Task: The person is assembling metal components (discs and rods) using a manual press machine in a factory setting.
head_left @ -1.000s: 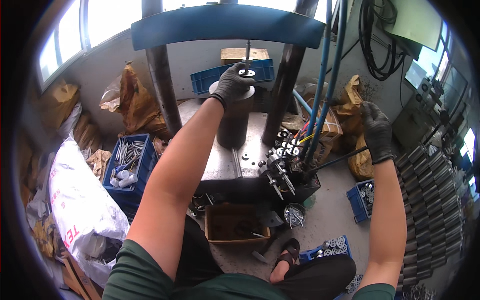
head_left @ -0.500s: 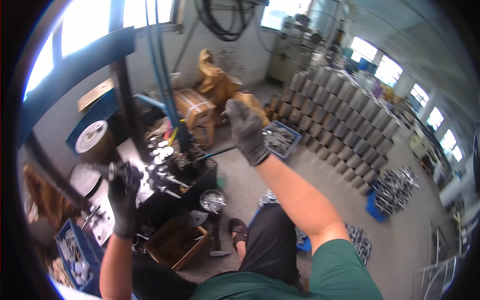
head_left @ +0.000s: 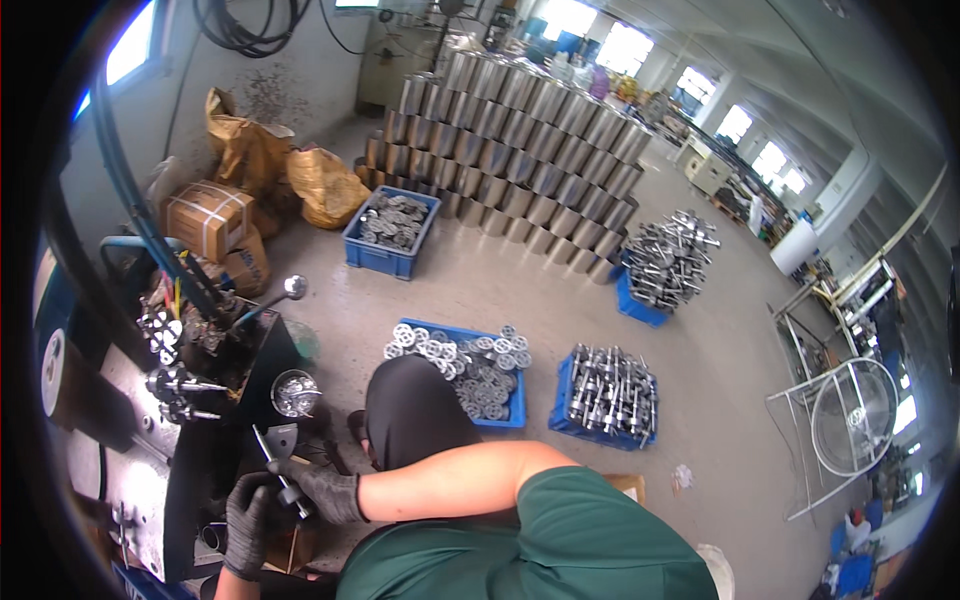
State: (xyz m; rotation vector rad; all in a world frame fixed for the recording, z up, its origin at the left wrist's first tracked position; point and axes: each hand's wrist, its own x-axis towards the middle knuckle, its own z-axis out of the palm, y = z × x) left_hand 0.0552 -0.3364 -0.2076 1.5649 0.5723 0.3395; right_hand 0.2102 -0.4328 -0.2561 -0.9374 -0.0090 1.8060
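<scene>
Low at the left, beside the machine, my two gloved hands meet around a metal shaft [head_left: 263, 443] with a thicker collar. The shaft is tilted, its thin end pointing up and away. Closed around its middle from the right is my right hand [head_left: 328, 490], in a dark grey glove. My left hand [head_left: 246, 528], gloved alike, is curled against the shaft from the left; its fingertips are partly hidden. Several similar shafts with round discs [head_left: 178, 385] lie on the machine table [head_left: 150, 500] just beyond. A ball-ended lever [head_left: 294, 288] rises from the machine.
A round bowl of metal bits [head_left: 296, 394] stands beside the machine. On the floor are blue crates of discs [head_left: 513, 405], shafts [head_left: 612, 395] and flat parts [head_left: 380, 262], plus a heaped crate [head_left: 645, 312]. Behind rise stacked metal cylinders [head_left: 520, 150]. A fan [head_left: 855, 415] stands right.
My view has swung right and down. Both hands, apart and raised before, have come together low by the machine, with the shaft between them. My right arm has come down from mid-air.
</scene>
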